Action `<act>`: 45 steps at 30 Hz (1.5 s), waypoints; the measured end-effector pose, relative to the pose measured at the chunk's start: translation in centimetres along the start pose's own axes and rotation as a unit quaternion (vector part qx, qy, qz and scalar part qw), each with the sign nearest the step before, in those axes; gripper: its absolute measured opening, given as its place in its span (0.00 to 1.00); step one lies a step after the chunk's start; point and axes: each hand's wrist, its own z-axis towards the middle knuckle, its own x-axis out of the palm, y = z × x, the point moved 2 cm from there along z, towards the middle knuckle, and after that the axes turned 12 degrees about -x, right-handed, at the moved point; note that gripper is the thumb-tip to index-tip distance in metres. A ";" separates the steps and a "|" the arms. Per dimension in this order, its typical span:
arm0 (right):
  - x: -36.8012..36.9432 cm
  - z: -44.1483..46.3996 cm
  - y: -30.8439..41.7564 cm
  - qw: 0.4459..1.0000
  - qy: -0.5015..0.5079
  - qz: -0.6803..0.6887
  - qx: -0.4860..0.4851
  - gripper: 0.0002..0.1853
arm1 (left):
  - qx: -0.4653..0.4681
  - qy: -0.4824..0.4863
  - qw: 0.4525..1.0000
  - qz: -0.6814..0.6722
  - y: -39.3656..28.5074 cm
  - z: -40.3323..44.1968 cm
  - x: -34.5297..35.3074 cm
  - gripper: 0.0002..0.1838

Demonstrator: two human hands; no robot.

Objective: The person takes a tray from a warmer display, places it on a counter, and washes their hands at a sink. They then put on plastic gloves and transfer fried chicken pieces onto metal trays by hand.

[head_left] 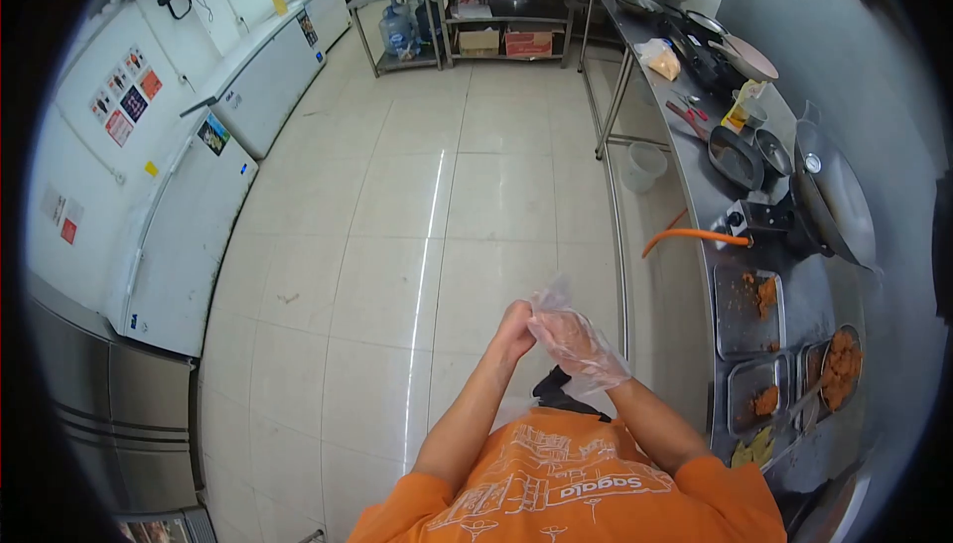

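Orange shirt [556,474] showed below the plastic glove [599,370], already over the right hand [564,333]; the left hand [514,331], yet bare, had its grip pinching the glove, the right's spread unclear

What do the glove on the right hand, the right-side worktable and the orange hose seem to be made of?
Glove: thin, glossy plastic film; skin shows through its creases.
Worktable: metal, probably stainless steel; its grey surface has a dull sheen.
Hose: rubber or flexible plastic, I can't tell which; it looks smooth and bends in a curve.
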 end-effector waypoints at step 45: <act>-19.9 12.0 -28.8 0.938 -0.158 -0.046 0.304 0.16 | -0.064 0.133 0.989 -0.030 -16.7 37.4 15.7 0.45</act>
